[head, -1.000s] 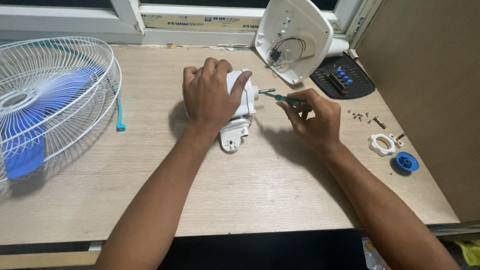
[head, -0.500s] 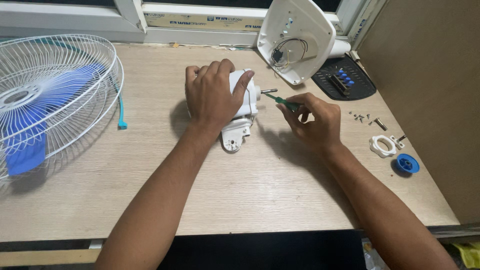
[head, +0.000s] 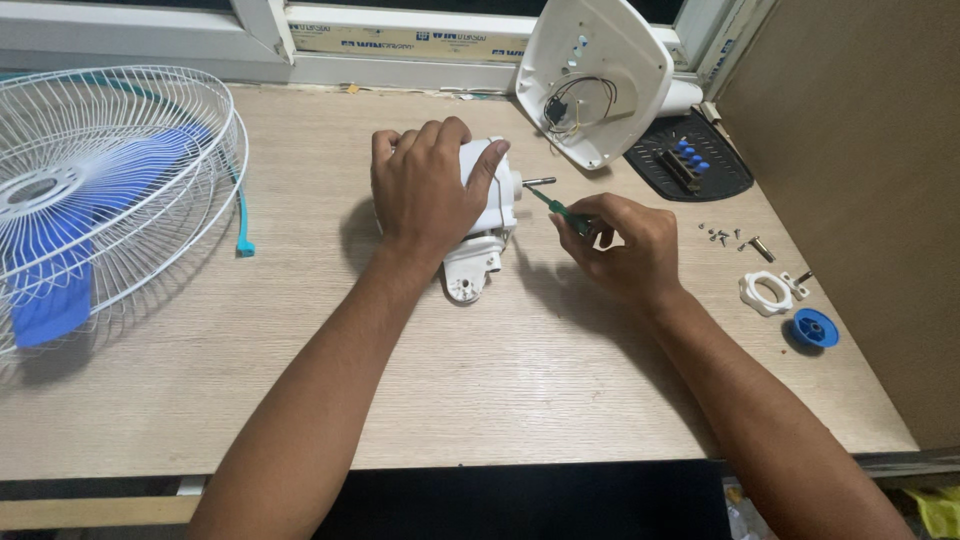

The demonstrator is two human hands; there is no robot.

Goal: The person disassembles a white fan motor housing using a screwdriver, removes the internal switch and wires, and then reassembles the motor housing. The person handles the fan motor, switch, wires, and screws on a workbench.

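My left hand (head: 428,190) lies over a white fan motor housing (head: 492,200) in the middle of the wooden table, fingers wrapped around its top. A metal shaft (head: 538,182) sticks out of the housing to the right. My right hand (head: 625,245) grips a green-handled screwdriver (head: 552,205), its tip against the housing's right face just below the shaft. A white mounting bracket (head: 470,275) of the housing rests on the table below my left hand.
A white wire fan guard (head: 100,190) with blue blades lies at the left. A white fan base (head: 595,75) with exposed wires leans against the window. A black switch panel (head: 690,160), loose screws (head: 725,237), a white ring nut (head: 765,293) and a blue cap (head: 815,328) lie at right.
My right hand and the screwdriver have shifted slightly; the tip stays at the housing beside the shaft. My left hand keeps its hold on the housing.
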